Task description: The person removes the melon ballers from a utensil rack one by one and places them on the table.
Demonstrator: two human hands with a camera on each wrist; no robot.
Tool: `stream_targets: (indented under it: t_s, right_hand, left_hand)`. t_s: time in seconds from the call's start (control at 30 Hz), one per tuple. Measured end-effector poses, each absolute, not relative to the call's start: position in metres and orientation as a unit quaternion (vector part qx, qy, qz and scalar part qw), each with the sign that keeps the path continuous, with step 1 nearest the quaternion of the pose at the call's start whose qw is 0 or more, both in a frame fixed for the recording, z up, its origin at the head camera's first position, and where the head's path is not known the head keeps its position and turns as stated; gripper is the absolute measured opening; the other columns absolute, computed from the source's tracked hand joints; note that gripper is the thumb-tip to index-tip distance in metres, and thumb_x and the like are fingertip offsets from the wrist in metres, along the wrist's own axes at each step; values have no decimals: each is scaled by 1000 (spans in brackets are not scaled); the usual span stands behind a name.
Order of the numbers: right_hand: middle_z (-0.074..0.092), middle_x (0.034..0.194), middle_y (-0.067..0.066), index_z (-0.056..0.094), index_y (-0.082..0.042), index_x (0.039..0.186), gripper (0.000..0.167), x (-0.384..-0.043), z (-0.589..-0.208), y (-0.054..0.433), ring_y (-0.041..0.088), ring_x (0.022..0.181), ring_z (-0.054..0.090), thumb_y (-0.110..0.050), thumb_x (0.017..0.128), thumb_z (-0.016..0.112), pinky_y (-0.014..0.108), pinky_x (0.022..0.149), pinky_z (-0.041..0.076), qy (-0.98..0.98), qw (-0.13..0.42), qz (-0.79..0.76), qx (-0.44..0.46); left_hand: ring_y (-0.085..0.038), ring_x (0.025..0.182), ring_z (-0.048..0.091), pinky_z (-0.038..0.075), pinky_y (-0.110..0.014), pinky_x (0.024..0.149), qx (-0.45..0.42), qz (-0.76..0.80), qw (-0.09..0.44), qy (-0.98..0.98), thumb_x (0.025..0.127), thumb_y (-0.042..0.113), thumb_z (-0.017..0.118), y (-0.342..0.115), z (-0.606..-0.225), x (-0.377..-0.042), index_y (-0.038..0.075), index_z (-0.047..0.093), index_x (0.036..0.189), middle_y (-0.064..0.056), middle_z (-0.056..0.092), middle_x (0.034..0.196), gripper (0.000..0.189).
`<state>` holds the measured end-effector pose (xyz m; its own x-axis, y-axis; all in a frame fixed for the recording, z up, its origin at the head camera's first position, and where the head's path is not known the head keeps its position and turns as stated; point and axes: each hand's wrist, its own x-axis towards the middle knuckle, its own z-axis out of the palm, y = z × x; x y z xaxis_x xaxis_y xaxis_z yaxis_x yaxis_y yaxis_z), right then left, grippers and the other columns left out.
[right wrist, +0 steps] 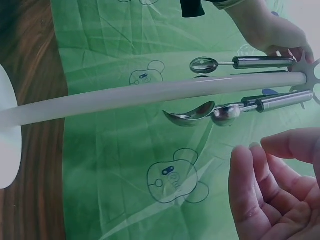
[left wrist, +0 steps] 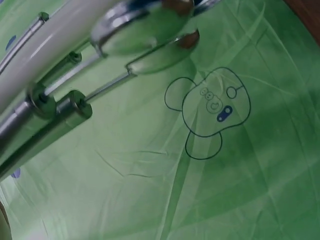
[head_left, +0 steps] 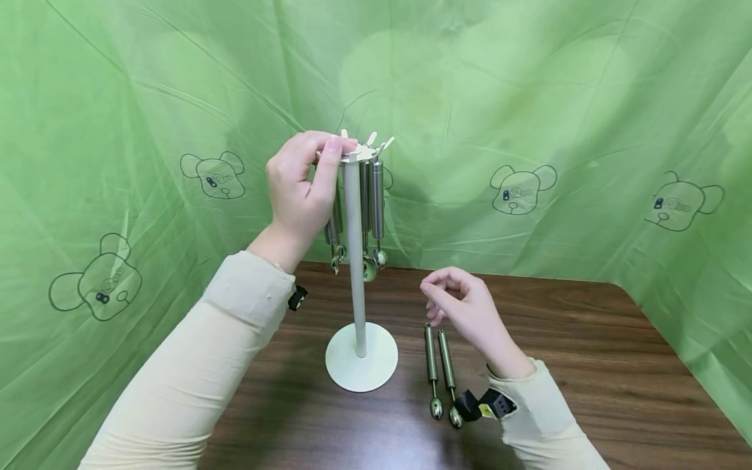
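Starting close in: got two spoons (head_left: 431, 365) on the table (head_left: 558, 326), side by side just below the right hand (head_left: 464, 300), with bowls (head_left: 436, 409) back toward the wrist. Can't spot anything in that right hand, with fingers loosely curved and tips drawn close. Can't really judge the gap down to the spoons either. Moving out, see the rack (head_left: 356, 261), upright between the hands, with the left hand (head_left: 302, 173) pinching its top (head_left: 365, 154), probably for steadiness. Past that, find more tools (head_left: 378, 202) dangling below the left hand, on both sides of the rack, then green cloth (head_left: 440, 130). Looks like mid-hanging, probably with two to go. Would call for pinching a spoon by its upper end, lifting, and slipping it onto a hook (head_left: 372, 138) without easing the left hand's hold.
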<state>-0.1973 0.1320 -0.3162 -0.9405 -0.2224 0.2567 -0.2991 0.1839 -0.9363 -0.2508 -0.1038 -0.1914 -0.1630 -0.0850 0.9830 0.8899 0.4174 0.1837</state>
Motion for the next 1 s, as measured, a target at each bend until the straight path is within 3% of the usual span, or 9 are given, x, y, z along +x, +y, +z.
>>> stream_targets:
  t_s: [0.3,0.5,0.67,1.0]
  right_hand:
    - [66,74,12,64,3,104,18,-205,-297,127,22,63,68,-13,95,64,39,62,60,-772,44,606,187]
    - [66,82,23,64,2,106,18,-209,-284,123,23,67,70,-13,95,63,39,65,60,-763,53,613,200]
    - [70,87,16,64,0,108,20,-216,-277,117,18,71,71,-16,96,62,38,70,61,-762,53,612,202]
    - [68,112,25,61,1,121,30,-226,-281,95,28,91,72,-18,98,61,37,76,61,-754,10,624,205]
  left_hand:
    - [-29,86,71,51,-26,78,-358,-439,547,-616,93,10,53,-109,-191,-254,-3,74,83,-17,75,87,27]
    - [-30,86,73,53,-27,79,-357,-436,547,-619,92,11,53,-109,-187,-253,-3,76,82,-17,76,86,28]
    - [-29,81,73,51,-24,74,-339,-433,538,-639,92,11,52,-109,-182,-253,-3,76,80,-17,76,84,30]
    - [-31,79,72,50,-21,72,-310,-449,525,-654,91,7,50,-106,-181,-254,-5,74,76,-20,74,80,31]
